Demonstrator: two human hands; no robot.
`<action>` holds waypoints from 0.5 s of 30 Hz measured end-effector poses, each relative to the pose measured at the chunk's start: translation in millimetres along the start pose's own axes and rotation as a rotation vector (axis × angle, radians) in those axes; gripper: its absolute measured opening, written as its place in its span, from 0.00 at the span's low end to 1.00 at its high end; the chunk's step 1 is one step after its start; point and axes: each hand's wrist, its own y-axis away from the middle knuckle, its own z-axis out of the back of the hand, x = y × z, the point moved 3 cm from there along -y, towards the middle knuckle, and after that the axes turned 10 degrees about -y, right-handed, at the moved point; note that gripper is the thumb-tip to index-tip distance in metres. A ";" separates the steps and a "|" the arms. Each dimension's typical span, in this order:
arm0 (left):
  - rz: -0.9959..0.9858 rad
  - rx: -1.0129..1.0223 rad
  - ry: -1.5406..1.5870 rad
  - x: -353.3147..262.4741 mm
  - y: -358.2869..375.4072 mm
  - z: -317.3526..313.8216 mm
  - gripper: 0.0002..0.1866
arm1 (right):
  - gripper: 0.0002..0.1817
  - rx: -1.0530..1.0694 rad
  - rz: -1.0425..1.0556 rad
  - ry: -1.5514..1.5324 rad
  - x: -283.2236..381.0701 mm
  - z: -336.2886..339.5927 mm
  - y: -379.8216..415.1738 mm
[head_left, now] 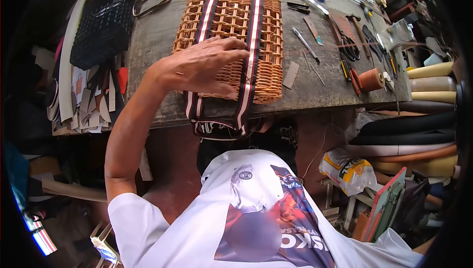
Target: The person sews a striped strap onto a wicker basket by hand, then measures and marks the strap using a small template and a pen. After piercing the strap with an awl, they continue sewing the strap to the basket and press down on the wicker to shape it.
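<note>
A woven wicker basket [231,21] lies on the workbench with two striped straps [253,36] running along it. The straps' lower ends hang in a loop over the bench's front edge. My left hand [209,63] rests palm down on the lower part of the basket, across the left strap, its fingers spread and reaching toward the right strap. Nothing shows in its grip, though its palm is hidden. My right hand is out of the frame; only that arm's sleeve appears at the lower right.
On the wooden workbench [162,34], scissors [349,51], a hammer [362,31], a pen [306,45], a ruler piece [291,75] and a thread spool [371,80] lie right of the basket. A black woven basket [103,29] is at left. Material rolls [433,83] are stacked at right.
</note>
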 end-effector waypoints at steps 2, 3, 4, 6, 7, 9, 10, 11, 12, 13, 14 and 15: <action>-0.097 -0.194 0.043 -8.9 -12.6 -7.6 0.25 | 0.17 0.000 -0.019 -0.032 -0.5 2.6 0.0; -0.153 -0.193 0.047 -8.6 -22.1 -10.4 0.20 | 0.18 0.000 -0.029 -0.052 0.1 3.2 0.2; -0.210 -0.192 0.050 -10.8 -29.6 -11.6 0.15 | 0.18 -0.006 -0.038 -0.072 1.6 4.7 0.1; -0.175 -0.378 -0.025 -13.4 -34.8 -4.0 0.07 | 0.18 -0.012 -0.055 -0.122 5.8 6.9 -2.2; -0.115 -0.389 -0.021 -10.2 -39.2 6.7 0.07 | 0.18 -0.020 -0.066 -0.154 9.4 8.7 -4.4; -0.033 -0.533 0.244 -12.3 -38.4 31.0 0.07 | 0.19 -0.024 -0.084 -0.249 22.3 11.5 -10.5; 0.074 -0.515 0.443 -13.8 -38.6 42.9 0.06 | 0.19 -0.013 -0.106 -0.332 32.9 10.3 -14.4; 0.149 -0.518 0.459 -20.5 -38.2 61.4 0.06 | 0.19 0.014 -0.128 -0.423 42.0 4.4 -17.0; 0.224 -0.526 0.473 -28.0 -37.4 84.0 0.06 | 0.20 0.037 -0.158 -0.512 49.5 -4.0 -17.5; 0.118 -0.526 0.641 -39.8 -35.2 110.9 0.07 | 0.20 0.123 -0.179 -0.647 59.8 -21.8 -10.3; 0.028 -0.532 0.689 -49.9 -32.7 132.5 0.07 | 0.20 0.222 -0.182 -0.793 66.3 -44.6 1.1; -0.049 -0.546 0.703 -59.1 -31.2 152.0 0.07 | 0.24 0.320 -0.144 -0.999 80.3 -78.0 29.0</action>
